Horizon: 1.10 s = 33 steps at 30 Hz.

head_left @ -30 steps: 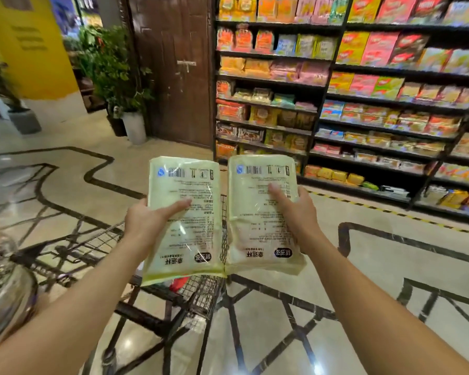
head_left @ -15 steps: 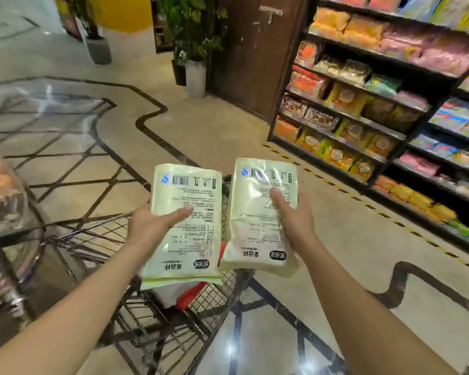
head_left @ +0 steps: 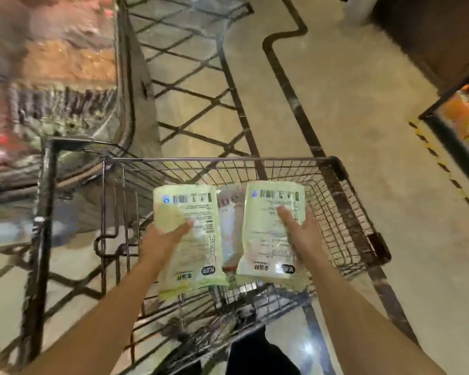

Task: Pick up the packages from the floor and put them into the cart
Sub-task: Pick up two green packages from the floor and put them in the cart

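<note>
Two pale green flat packages with barcodes hang side by side over the wire cart (head_left: 339,185). My left hand (head_left: 164,239) grips the left package (head_left: 192,212), thumb lying across its printed face. My right hand (head_left: 301,234) grips the right package (head_left: 268,231) the same way. Both packages are above the cart's basket, held apart from each other. Between them, down in the basket, lies a white and red package (head_left: 229,223).
A glass display counter (head_left: 57,85) with a black frame stands close at the left of the cart. A shelf corner (head_left: 460,123) with orange packs is at the right, behind a yellow-black floor stripe. Patterned stone floor lies ahead.
The view has tilted down. Both hands have brought the packages from chest height, in front of the shelves, to over the cart's basket. The grips are unchanged.
</note>
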Tool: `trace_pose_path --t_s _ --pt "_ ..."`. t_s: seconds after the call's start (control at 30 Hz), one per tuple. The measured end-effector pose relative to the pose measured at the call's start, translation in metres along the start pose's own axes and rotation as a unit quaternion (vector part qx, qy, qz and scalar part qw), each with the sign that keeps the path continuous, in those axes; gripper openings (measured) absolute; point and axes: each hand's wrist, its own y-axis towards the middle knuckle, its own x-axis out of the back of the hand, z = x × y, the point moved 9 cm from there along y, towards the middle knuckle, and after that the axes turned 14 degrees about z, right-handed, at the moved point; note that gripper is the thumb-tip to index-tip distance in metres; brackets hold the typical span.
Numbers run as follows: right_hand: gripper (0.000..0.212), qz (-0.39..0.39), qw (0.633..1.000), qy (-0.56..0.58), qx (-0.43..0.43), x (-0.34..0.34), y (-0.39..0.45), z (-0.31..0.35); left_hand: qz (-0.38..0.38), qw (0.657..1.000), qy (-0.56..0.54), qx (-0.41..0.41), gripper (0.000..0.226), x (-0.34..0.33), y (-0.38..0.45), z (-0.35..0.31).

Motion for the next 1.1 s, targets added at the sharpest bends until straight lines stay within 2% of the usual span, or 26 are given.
trace_pose_path --t_s 0.13,0.2,0.27,0.4,0.47,0.5,0.57,0.63,0.73,0.83,0.93,1.03,1.1 --pt "0.044 0.06 0.998 0.0 -0.004 -0.023 0.045 -0.002 -0.043 0.998 -0.029 0.048 0.09 0.001 0.021 0.025" --pt "0.054 0.092 0.996 -0.013 0.004 -0.036 0.06 0.0 -0.04 0.998 -0.027 0.047 0.091 -0.007 0.02 0.02" --pt "0.053 0.136 0.99 -0.025 0.012 -0.052 0.074 0.002 -0.043 0.998 -0.021 0.038 0.104 -0.013 0.023 0.014" --pt "0.079 0.144 0.989 -0.041 0.011 -0.07 0.099 0.009 -0.12 0.992 -0.018 0.027 0.093 -0.014 0.021 0.012" --pt "0.072 0.132 0.989 -0.067 0.009 -0.071 0.106 0.013 -0.18 0.983 0.04 -0.002 0.087 -0.016 0.011 0.002" --pt "0.077 0.128 0.989 -0.075 0.009 -0.072 0.108 0.014 -0.212 0.973 0.093 0.001 0.085 -0.016 0.005 -0.003" --pt "0.098 0.125 0.988 -0.089 -0.003 -0.074 0.111 0.013 -0.254 0.949 0.188 0.009 0.084 -0.015 -0.006 -0.015" --pt "0.11 0.133 0.985 -0.108 -0.014 -0.078 0.112 0.013 -0.237 0.943 0.233 0.012 0.08 -0.014 -0.003 -0.019" --pt "0.107 0.142 0.98 -0.137 -0.025 -0.079 0.113 0.018 -0.193 0.942 0.273 0.028 0.074 -0.007 0.003 -0.019" --pt "0.125 0.146 0.973 -0.179 -0.029 -0.075 0.114 0.022 -0.187 0.932 0.31 0.011 0.071 -0.002 -0.01 -0.031" --pt "0.108 0.139 0.975 -0.171 -0.024 -0.063 0.109 0.025 -0.177 0.917 0.356 -0.014 0.066 -0.001 -0.026 -0.043" --pt "0.117 0.148 0.97 -0.19 -0.027 -0.058 0.099 0.029 -0.172 0.909 0.376 -0.047 0.057 0.003 -0.043 -0.058" --pt "0.111 0.147 0.969 -0.196 -0.021 -0.056 0.094 0.034 -0.177 0.902 0.386 -0.077 0.051 0.008 -0.056 -0.07"
